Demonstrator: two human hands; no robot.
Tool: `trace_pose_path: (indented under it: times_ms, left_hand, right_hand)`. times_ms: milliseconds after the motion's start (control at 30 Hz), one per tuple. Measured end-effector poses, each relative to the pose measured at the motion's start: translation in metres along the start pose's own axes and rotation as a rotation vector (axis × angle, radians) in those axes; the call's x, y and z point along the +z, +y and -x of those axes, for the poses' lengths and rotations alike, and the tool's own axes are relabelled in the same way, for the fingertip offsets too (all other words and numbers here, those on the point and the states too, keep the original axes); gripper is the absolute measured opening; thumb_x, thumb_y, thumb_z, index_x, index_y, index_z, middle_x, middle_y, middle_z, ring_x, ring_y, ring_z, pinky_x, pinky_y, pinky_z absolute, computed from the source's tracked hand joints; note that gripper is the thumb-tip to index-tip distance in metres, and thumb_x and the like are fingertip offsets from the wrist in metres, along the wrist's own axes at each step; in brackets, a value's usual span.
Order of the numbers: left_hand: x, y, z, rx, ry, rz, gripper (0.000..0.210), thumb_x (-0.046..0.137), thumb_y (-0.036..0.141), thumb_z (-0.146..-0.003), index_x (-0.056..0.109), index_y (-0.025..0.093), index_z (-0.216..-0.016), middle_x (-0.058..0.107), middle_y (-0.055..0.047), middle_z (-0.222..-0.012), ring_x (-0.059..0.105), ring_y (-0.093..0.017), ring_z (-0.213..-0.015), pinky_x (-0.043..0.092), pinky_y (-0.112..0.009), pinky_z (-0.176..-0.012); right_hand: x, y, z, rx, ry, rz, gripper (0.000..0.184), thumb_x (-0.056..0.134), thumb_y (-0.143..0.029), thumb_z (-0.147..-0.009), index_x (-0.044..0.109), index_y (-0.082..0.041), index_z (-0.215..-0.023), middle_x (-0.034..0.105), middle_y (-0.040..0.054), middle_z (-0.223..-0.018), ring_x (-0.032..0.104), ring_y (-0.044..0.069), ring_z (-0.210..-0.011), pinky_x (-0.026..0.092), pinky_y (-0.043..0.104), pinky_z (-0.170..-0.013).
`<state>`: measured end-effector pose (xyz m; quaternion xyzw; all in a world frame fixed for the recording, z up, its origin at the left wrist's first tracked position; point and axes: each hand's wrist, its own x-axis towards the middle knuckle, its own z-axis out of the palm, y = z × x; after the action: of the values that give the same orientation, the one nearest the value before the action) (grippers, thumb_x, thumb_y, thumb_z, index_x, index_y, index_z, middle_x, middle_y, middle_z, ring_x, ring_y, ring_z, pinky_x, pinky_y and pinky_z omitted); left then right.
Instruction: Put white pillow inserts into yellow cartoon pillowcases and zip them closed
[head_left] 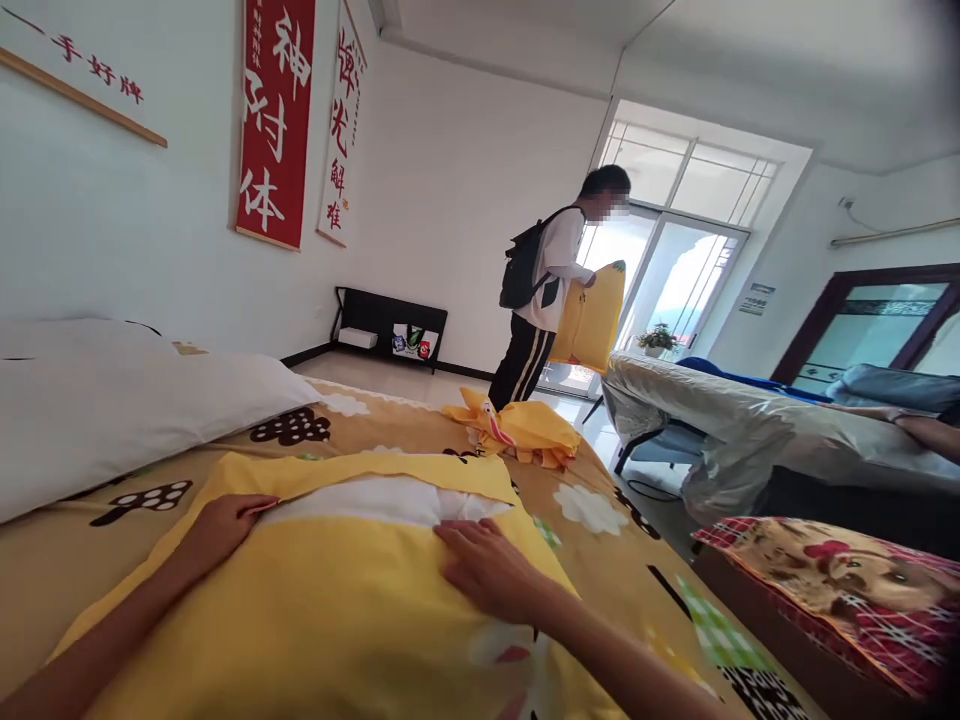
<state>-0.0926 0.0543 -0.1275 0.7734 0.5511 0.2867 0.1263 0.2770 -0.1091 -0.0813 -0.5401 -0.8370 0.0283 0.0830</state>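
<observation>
A yellow pillowcase lies on the bed with a white pillow showing through its long opening. My left hand pinches the pillowcase's edge at the left end of that opening. Near the right end, my right hand has its fingers curled over the lower edge, against the white filling. Past the pillow, a crumpled yellow-orange cloth rests on the bed.
Under the pillow is a tan patterned bedsheet. White pillows lie at left. A person wearing a backpack stands beyond, holding a yellow cloth piece. At right are a plastic-covered table and a red plaid teddy-print item.
</observation>
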Motion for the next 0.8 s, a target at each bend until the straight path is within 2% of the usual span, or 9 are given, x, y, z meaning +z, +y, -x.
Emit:
trace_pose_path:
  times_ms: [100, 200, 267, 300, 400, 500, 600, 700, 800]
  left_hand:
    - [-0.024, 0.008, -0.003, 0.043, -0.26, -0.023, 0.049, 0.049, 0.053, -0.074, 0.072, 0.024, -0.107, 0.07, -0.004, -0.116, 0.065, -0.029, -0.105, 0.053, -0.033, -0.088]
    - [-0.033, 0.048, 0.004, 0.073, -0.164, -0.164, 0.05, 0.044, 0.046, -0.081, 0.067, 0.021, -0.117, 0.067, -0.009, -0.12, 0.063, -0.031, -0.106, 0.051, -0.04, -0.09]
    - [-0.028, 0.087, 0.011, 0.234, -0.087, -0.164, 0.049, 0.038, 0.038, -0.085, 0.063, 0.017, -0.122, 0.064, -0.011, -0.124, 0.06, -0.03, -0.113, 0.045, -0.041, -0.098]
    - [-0.023, 0.107, 0.015, 0.357, -0.125, -0.124, 0.049, 0.036, 0.037, -0.087, 0.061, 0.017, -0.125, 0.061, -0.011, -0.129, 0.056, -0.028, -0.118, 0.042, -0.04, -0.102]
    - [-0.009, 0.152, 0.024, 0.603, -0.447, 0.017, 0.05, 0.028, 0.045, -0.095, 0.055, 0.023, -0.131, 0.055, -0.006, -0.136, 0.049, -0.025, -0.126, 0.033, -0.04, -0.108]
    - [-0.001, 0.166, 0.028, 0.51, -0.632, 0.034, 0.058, 0.017, 0.052, -0.097, 0.064, 0.023, -0.115, 0.065, -0.007, -0.12, 0.057, -0.027, -0.114, 0.032, -0.046, -0.106]
    - [0.0, 0.168, 0.031, 0.401, -0.645, -0.102, 0.063, 0.016, 0.051, -0.097, 0.07, 0.017, -0.095, 0.07, -0.011, -0.098, 0.062, -0.029, -0.096, 0.036, -0.05, -0.097]
    - [0.0, 0.184, 0.038, 0.397, -0.597, -0.356, 0.053, 0.031, 0.046, -0.096, 0.072, 0.012, -0.089, 0.07, -0.017, -0.093, 0.064, -0.033, -0.089, 0.04, -0.051, -0.088]
    - [0.007, 0.222, 0.052, 0.698, -0.462, -0.497, 0.027, 0.048, 0.024, -0.089, 0.071, 0.011, -0.081, 0.07, -0.015, -0.084, 0.065, -0.029, -0.079, 0.043, -0.044, -0.081]
  right_hand:
    - [-0.03, 0.015, -0.013, 0.096, -0.093, 0.084, 0.036, 0.049, -0.046, -0.091, 0.066, -0.02, -0.109, 0.07, 0.0107, -0.107, 0.061, 0.026, -0.102, 0.037, 0.04, -0.092]
    - [-0.042, 0.027, -0.025, 0.173, -0.107, 0.104, 0.033, 0.053, -0.047, -0.088, 0.066, -0.018, -0.078, 0.07, 0.0083, -0.086, 0.062, 0.023, -0.086, 0.04, 0.033, -0.079]
    - [-0.042, 0.027, -0.024, 0.197, -0.072, 0.098, 0.032, 0.055, -0.047, -0.087, 0.063, -0.018, -0.074, 0.068, 0.0066, -0.082, 0.06, 0.021, -0.081, 0.039, 0.03, -0.072]
    - [-0.042, 0.026, -0.019, 0.218, -0.046, 0.088, 0.032, 0.054, -0.047, -0.087, 0.061, -0.018, -0.074, 0.067, 0.0056, -0.081, 0.059, 0.019, -0.079, 0.038, 0.028, -0.069]
    - [-0.045, 0.013, 0.008, 0.259, 0.022, 0.045, 0.033, 0.054, -0.048, -0.088, 0.058, -0.019, -0.073, 0.064, 0.0032, -0.079, 0.056, 0.017, -0.076, 0.036, 0.025, -0.065]
    - [-0.05, -0.005, 0.049, 0.209, -0.004, 0.075, 0.029, 0.056, -0.045, -0.087, 0.059, -0.018, -0.076, 0.064, 0.0043, -0.083, 0.057, 0.018, -0.08, 0.038, 0.027, -0.072]
    - [-0.052, -0.022, 0.088, 0.204, -0.137, 0.09, 0.032, 0.06, -0.05, -0.085, 0.063, -0.018, -0.081, 0.067, 0.0059, -0.084, 0.058, 0.021, -0.085, 0.04, 0.028, -0.077]
    - [-0.049, -0.038, 0.114, 0.269, -0.273, 0.101, 0.034, 0.072, -0.051, -0.075, 0.068, -0.02, -0.088, 0.069, 0.0057, -0.084, 0.061, 0.023, -0.089, 0.04, 0.031, -0.083]
    - [-0.043, -0.05, 0.127, 0.264, -0.383, 0.16, 0.03, 0.077, -0.045, -0.072, 0.07, -0.019, -0.086, 0.072, 0.0047, -0.085, 0.064, 0.023, -0.087, 0.035, 0.035, -0.093]
